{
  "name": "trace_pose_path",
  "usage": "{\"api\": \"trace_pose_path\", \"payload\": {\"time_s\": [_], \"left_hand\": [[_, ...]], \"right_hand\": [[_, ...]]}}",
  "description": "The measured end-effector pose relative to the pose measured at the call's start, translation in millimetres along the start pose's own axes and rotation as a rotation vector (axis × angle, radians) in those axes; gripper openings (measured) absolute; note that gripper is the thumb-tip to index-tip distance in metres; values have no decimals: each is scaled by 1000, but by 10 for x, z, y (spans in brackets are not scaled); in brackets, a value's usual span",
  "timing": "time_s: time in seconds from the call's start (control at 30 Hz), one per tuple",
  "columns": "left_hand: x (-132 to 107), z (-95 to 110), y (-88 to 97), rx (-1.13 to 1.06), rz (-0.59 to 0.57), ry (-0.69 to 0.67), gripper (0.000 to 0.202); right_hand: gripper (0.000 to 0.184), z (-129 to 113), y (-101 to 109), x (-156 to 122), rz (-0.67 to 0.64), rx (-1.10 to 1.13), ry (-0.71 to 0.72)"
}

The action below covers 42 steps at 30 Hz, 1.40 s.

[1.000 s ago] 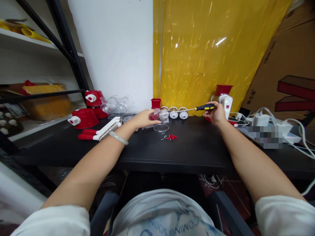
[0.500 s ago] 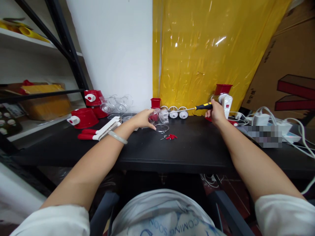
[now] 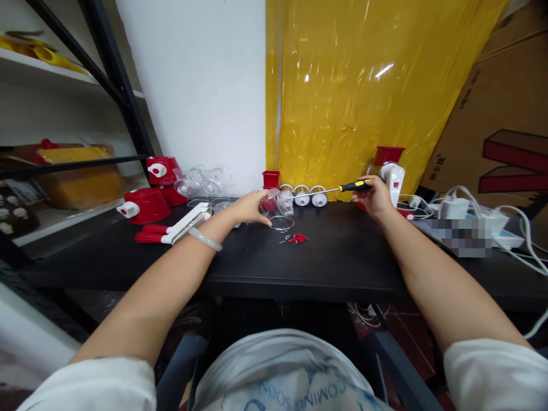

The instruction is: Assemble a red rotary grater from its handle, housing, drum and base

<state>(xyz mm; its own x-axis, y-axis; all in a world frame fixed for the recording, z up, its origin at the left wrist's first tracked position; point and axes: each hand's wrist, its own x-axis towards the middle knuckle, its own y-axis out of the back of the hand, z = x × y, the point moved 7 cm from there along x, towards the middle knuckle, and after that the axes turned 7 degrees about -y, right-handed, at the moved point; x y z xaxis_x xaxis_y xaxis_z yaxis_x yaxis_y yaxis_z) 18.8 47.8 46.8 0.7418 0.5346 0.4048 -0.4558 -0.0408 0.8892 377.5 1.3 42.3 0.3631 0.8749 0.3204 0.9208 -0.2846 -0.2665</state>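
Note:
My left hand (image 3: 252, 208) is closed around a clear plastic part (image 3: 279, 210) with a round rim, lying on its side on the black table. In my right hand (image 3: 373, 196) is a screwdriver (image 3: 354, 185) with a black and yellow handle, held level with its shaft pointing left. The tip of the shaft meets the clear part, though the exact contact point is too small to make out. Just in front of the clear part lie small red pieces (image 3: 298, 238) and several tiny metal screws (image 3: 286, 236).
Red bases with white knobs (image 3: 141, 206), clear plastic parts (image 3: 209, 181) and red-and-white handles (image 3: 175, 225) sit at left. White-ended cylinders (image 3: 318, 197) and a red hopper (image 3: 271, 179) line the back. A red-and-white machine (image 3: 396, 180) and white cables (image 3: 462, 200) stand at right.
The fingers of my right hand have shifted and turned on the screwdriver handle. My left hand and the clear plastic part have stayed in place.

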Motion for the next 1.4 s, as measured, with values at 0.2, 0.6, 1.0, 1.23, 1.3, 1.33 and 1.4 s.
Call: {"api": "trace_pose_path", "payload": {"time_s": [0.2, 0.6, 1.0, 1.23, 1.3, 1.33, 1.4], "left_hand": [[-9, 7, 16, -36, -2, 29, 86], [-6, 4, 16, -79, 26, 28, 86], [-27, 93, 91, -151, 45, 51, 56], [-35, -145, 146, -526, 247, 202, 59], [-48, -229, 136, -539, 317, 270, 69], [-60, -269, 133, -521, 355, 310, 74], [-95, -344, 129, -462, 426, 397, 79]], "right_hand": [[24, 10, 11, -8, 87, -22, -9], [39, -39, 33, 7, 114, -181, 98], [20, -16, 91, 30, 186, -221, 19], [37, -13, 197, 55, 256, -287, 43], [37, 9, 204, 52, 268, -247, -10], [35, 17, 198, 46, 266, -226, -31], [28, 21, 174, 30, 257, -199, -51]]}}
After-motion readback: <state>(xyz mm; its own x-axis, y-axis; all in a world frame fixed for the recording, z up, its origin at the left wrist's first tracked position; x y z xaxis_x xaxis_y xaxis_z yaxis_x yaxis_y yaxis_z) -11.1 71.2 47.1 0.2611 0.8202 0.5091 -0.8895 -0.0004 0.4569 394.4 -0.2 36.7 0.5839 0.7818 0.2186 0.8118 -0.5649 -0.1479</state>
